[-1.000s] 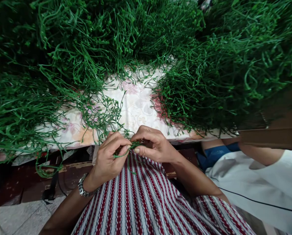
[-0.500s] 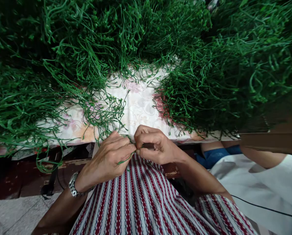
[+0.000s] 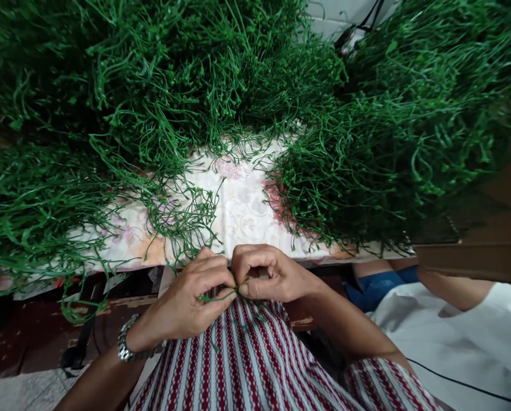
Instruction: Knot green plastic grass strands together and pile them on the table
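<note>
My left hand (image 3: 191, 297) and my right hand (image 3: 266, 274) meet fingertip to fingertip just above my lap, both pinched closed on a thin green plastic stem (image 3: 215, 297). The stem's loose end curls down over my red-and-white striped clothing (image 3: 247, 365). A metal watch (image 3: 125, 345) sits on my left wrist. Right behind my hands is the edge of a table under a floral cloth (image 3: 242, 200).
Big heaps of green plastic stems (image 3: 131, 103) cover the table's left and back, with another heap (image 3: 392, 142) on the right. A person in white with a blue garment (image 3: 447, 337) sits at my right. Dark wood and a grey floor (image 3: 20, 388) lie lower left.
Both hands have stayed pinched together on the stem and sit lower in view. The camera has tilted up a little, showing more of the heaps and a pale wall behind.
</note>
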Demonstrator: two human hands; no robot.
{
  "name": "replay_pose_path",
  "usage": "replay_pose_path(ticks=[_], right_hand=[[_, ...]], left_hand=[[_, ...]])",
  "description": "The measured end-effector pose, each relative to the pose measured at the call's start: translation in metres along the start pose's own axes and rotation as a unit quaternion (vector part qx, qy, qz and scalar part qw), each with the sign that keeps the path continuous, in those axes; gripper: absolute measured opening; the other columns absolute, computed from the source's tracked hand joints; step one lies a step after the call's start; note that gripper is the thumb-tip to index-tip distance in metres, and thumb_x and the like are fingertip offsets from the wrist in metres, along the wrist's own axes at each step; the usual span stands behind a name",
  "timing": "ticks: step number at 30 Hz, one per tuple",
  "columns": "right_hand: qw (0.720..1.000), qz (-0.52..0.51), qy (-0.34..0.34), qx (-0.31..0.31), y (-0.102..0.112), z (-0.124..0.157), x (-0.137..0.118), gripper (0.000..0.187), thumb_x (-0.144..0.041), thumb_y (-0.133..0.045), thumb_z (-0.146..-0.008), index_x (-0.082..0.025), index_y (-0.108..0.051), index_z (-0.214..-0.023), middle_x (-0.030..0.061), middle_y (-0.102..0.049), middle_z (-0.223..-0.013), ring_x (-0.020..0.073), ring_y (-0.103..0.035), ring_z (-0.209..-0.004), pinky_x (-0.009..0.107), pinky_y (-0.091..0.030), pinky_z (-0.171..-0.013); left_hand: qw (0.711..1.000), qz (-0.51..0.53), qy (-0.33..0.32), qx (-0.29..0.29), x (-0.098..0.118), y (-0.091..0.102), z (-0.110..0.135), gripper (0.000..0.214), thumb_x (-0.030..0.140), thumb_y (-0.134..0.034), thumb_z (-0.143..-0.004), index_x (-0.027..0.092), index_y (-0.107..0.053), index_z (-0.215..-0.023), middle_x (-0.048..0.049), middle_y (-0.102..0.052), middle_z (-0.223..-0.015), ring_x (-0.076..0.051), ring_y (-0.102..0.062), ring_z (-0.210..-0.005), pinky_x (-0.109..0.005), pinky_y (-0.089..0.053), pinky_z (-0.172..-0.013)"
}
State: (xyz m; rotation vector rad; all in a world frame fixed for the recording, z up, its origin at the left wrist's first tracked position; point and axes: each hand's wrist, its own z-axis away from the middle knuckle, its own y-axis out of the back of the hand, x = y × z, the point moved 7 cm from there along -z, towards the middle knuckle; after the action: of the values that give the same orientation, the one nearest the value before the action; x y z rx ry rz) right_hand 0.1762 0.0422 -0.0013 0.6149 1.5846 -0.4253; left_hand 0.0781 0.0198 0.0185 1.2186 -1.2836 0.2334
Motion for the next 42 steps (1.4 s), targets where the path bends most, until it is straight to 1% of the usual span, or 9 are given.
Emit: replay_pose_path(ticks=[7, 14, 18, 22, 29, 32, 35, 39, 42], right_hand=[[0.995, -0.070, 0.021, -0.072, -0.002, -0.007, -0.002, 0.020, -0.028, -0.060, -0.081, -0.010, -0.057, -0.072, 0.0027, -0.050, -0.075, 0.0096, -0.048, -0.070, 0.025, -0.041, -0.068], [0.986, 0.001, 0.040, -0.164, -0.001, -0.014, -0.010, 0.019, -0.026, -0.054, -0.086, -0.010, -0.057, -0.076, 0.0042, -0.051, -0.077, 0.0107, -0.046, -0.074, 0.025, -0.039, -0.073], [0.997, -0.022, 0.004, -0.075, 0.001, -0.011, -0.001, 0.016, -0.025, -0.055, -0.085, -0.010, -0.055, -0.079, 0.0022, -0.049, -0.076, 0.0095, -0.044, -0.070, 0.024, -0.038, -0.069], [0.989, -0.132, -0.046, 0.053, 0.000, -0.003, 0.016, 0.025, -0.035, -0.057, -0.084, -0.011, -0.054, -0.082, 0.0000, -0.046, -0.073, 0.0082, -0.041, -0.065, 0.022, -0.036, -0.062], [0.983, -0.115, -0.044, 0.138, 0.000, 0.004, 0.023, 0.026, -0.036, -0.066, -0.078, -0.012, -0.057, -0.081, -0.0022, -0.044, -0.070, 0.0066, -0.036, -0.059, 0.021, -0.032, -0.056], [0.990, -0.034, -0.046, 0.132, 0.003, 0.005, 0.017, 0.024, -0.035, -0.061, -0.082, -0.013, -0.055, -0.080, -0.0013, -0.046, -0.071, 0.0071, -0.040, -0.061, 0.020, -0.034, -0.057], [0.988, 0.141, -0.008, 0.061, 0.002, 0.004, -0.003, 0.016, -0.028, -0.054, -0.087, -0.013, -0.053, -0.083, 0.0017, -0.050, -0.075, 0.0098, -0.045, -0.069, 0.022, -0.037, -0.063], [0.932, 0.359, -0.003, -0.044, -0.005, 0.005, -0.023, 0.009, -0.020, -0.047, -0.088, -0.013, -0.053, -0.086, 0.0034, -0.050, -0.077, 0.0113, -0.045, -0.069, 0.023, -0.035, -0.060], [0.895, 0.436, -0.001, -0.089, -0.013, 0.005, -0.032, 0.010, -0.017, -0.045, -0.087, -0.013, -0.054, -0.087, 0.0044, -0.053, -0.080, 0.0115, -0.046, -0.066, 0.024, -0.034, -0.057]], left_hand=[[0.996, 0.059, -0.021, -0.057, -0.002, 0.000, -0.003, 0.012, 0.014, -0.052, -0.084, 0.018, -0.058, -0.075, 0.0017, -0.059, -0.069, -0.010, -0.050, -0.068, -0.027, -0.037, -0.073], [0.990, 0.121, 0.065, -0.027, -0.018, -0.005, -0.002, 0.016, 0.020, -0.057, -0.082, 0.017, -0.060, -0.066, 0.0037, -0.059, -0.064, -0.010, -0.050, -0.062, -0.028, -0.036, -0.072], [0.997, 0.042, 0.061, -0.013, -0.015, -0.004, 0.000, 0.010, 0.019, -0.058, -0.080, 0.017, -0.055, -0.070, 0.0031, -0.058, -0.069, -0.010, -0.050, -0.066, -0.029, -0.037, -0.074], [0.997, 0.006, 0.061, 0.056, -0.013, 0.002, 0.002, 0.013, 0.014, -0.056, -0.080, 0.017, -0.049, -0.070, 0.0029, -0.051, -0.066, -0.010, -0.046, -0.066, -0.027, -0.037, -0.070], [0.992, 0.011, 0.058, 0.114, -0.012, 0.002, 0.005, 0.014, 0.011, -0.050, -0.083, 0.017, -0.046, -0.072, 0.0028, -0.045, -0.065, -0.010, -0.043, -0.065, -0.025, -0.035, -0.063], [0.995, 0.000, 0.037, 0.094, -0.009, 0.004, 0.005, 0.012, 0.011, -0.048, -0.085, 0.017, -0.046, -0.075, 0.0021, -0.044, -0.067, -0.011, -0.042, -0.066, -0.026, -0.035, -0.064], [0.997, -0.039, 0.007, 0.063, -0.004, 0.009, 0.004, 0.013, 0.010, -0.046, -0.086, 0.017, -0.046, -0.074, 0.0018, -0.043, -0.065, -0.012, -0.040, -0.066, -0.029, -0.034, -0.065], [0.995, -0.090, -0.032, 0.007, 0.004, 0.008, 0.004, 0.016, 0.007, -0.044, -0.084, 0.016, -0.046, -0.071, 0.0014, -0.043, -0.064, -0.012, -0.038, -0.064, -0.031, -0.033, -0.065], [0.992, -0.110, -0.052, -0.021, 0.010, 0.004, 0.007, 0.017, 0.005, -0.044, -0.083, 0.016, -0.048, -0.070, 0.0017, -0.042, -0.062, -0.012, -0.037, -0.062, -0.031, -0.035, -0.066]])
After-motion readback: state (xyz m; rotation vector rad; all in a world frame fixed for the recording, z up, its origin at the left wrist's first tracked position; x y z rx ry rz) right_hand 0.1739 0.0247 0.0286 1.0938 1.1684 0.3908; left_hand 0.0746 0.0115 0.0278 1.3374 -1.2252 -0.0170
